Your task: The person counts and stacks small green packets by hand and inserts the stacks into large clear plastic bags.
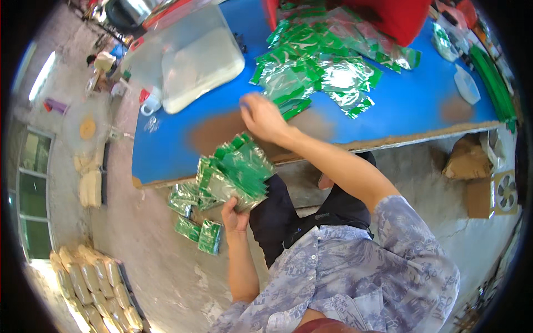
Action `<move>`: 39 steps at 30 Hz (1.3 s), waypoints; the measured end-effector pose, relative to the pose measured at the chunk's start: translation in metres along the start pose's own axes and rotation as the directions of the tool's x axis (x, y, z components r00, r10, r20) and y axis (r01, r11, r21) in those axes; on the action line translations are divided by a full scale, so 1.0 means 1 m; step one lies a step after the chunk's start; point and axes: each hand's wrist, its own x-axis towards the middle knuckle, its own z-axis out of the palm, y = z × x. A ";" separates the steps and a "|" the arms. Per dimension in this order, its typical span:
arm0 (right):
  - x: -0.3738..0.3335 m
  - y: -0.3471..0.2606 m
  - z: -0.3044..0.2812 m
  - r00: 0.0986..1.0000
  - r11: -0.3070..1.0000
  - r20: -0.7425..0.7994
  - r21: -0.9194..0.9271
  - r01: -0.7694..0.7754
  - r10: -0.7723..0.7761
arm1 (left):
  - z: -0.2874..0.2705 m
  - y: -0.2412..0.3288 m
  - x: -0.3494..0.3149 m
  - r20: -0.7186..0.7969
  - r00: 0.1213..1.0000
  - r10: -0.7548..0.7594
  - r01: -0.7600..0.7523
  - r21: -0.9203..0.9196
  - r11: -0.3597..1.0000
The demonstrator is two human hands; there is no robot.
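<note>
My left hand [235,217] grips the lower edge of a fanned stack of green and clear plastic packets [240,169], held beside my knee at the table's front edge. Over the blue tabletop, just beyond that stack, is my right hand [265,117]. Its fingers are bent, the thumb stands apart, and nothing shows between them. A loose heap of similar green and clear packets [319,69] spreads across the table past my right hand. Behind the heap lies a red bag or container [400,19], cut off by the upper edge.
A whitish plastic bin [202,61] and a white mug [150,103] stand left on the blue table [166,150]. Packet bundles [209,237] lie low at left. A clear scoop-like dish [467,85] and green strips [494,83] lie right. A carton [480,198] sits beneath.
</note>
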 end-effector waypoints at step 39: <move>-0.053 0.016 -0.096 0.972 0.956 0.232 0.279 -0.090 0.023 | 0.166 0.002 0.127 0.531 0.844 0.084 -0.465 0.643 0.608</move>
